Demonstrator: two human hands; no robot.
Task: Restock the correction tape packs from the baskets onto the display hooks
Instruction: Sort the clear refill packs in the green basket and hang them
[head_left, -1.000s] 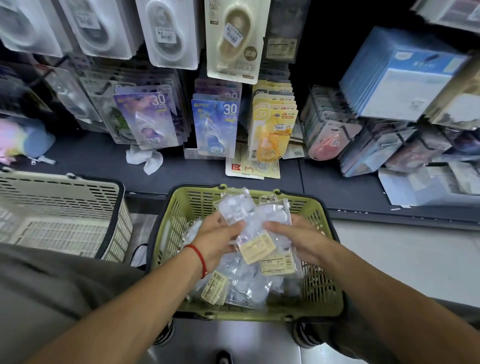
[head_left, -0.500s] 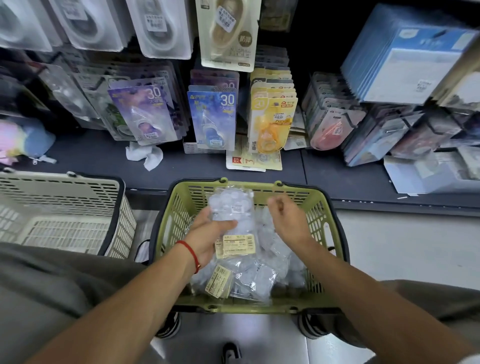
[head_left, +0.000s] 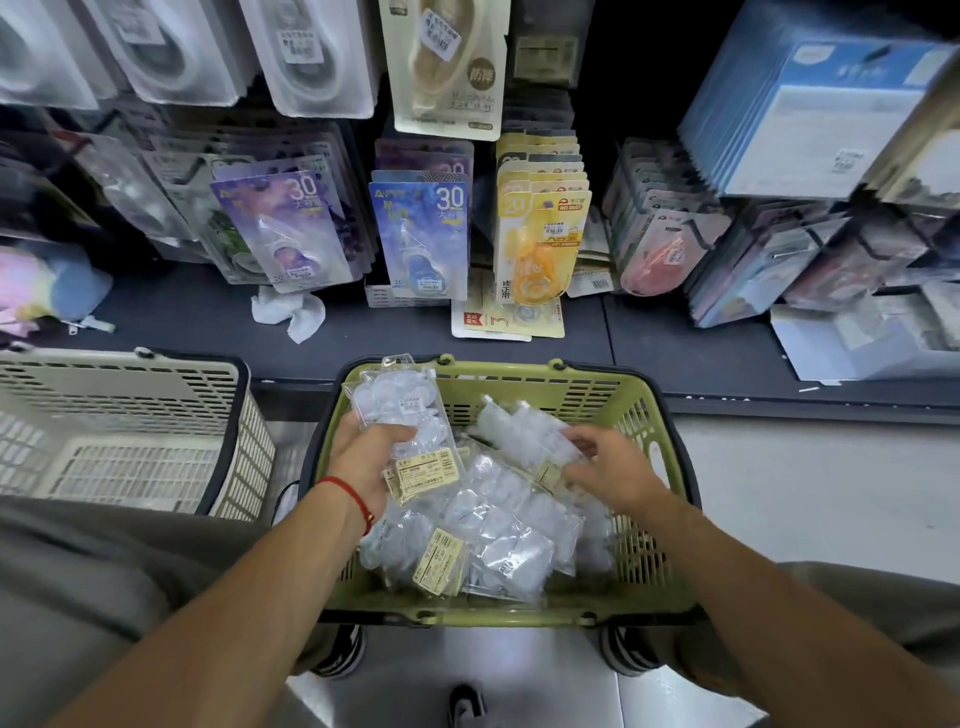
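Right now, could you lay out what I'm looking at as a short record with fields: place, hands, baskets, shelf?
place: shop aisle, seen from a head camera looking down at a dark shelf
left hand: holds up a clear pack above the green basket
right hand: fingers grip another clear pack in the basket
green basket: holds a pile of clear packs with tan labels
beige basket: to the left, no packs visible inside
display hooks: blue pack, purple pack and yellow pack hang in front

Dark shelf — crumpled white tissue and loose yellow-edged cards lying flat on it.
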